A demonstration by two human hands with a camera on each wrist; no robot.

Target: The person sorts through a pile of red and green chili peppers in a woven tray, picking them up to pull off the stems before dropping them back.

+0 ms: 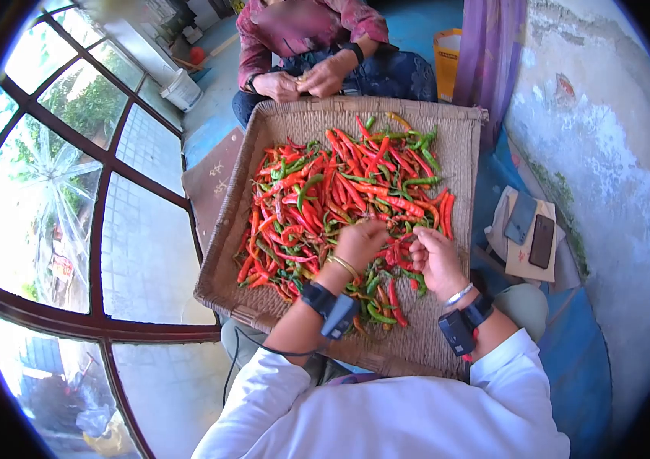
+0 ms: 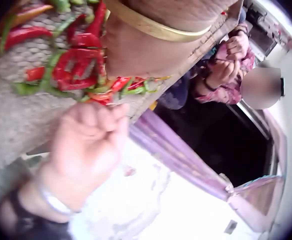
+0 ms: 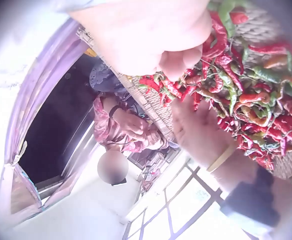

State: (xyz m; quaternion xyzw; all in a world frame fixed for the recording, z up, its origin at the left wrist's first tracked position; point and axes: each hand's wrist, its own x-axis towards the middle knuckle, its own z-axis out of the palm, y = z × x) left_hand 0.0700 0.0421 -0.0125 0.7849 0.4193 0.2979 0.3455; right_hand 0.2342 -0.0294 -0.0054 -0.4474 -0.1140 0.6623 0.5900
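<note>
A heap of red and green chili peppers [image 1: 310,214] lies in a wide, shallow woven basket [image 1: 459,153] before me. Over the near part of the heap is my left hand [image 1: 362,243], its fingers curled in. To its right, across a small gap, my right hand [image 1: 436,256] is held with its thumb up and fingers curled. In the left wrist view the fingertips of that right hand [image 2: 88,135] are drawn together by a faint pale line. I cannot tell whether either hand pinches something thin. Both wrists carry strapped devices.
Across the basket sits another person [image 1: 302,46], both hands together at the far rim. Two phones [image 1: 542,241] lie on cardboard at the right, before a peeling wall [image 1: 608,153]. A framed window [image 1: 103,229] stands close on the left; a purple curtain [image 1: 489,61] hangs behind.
</note>
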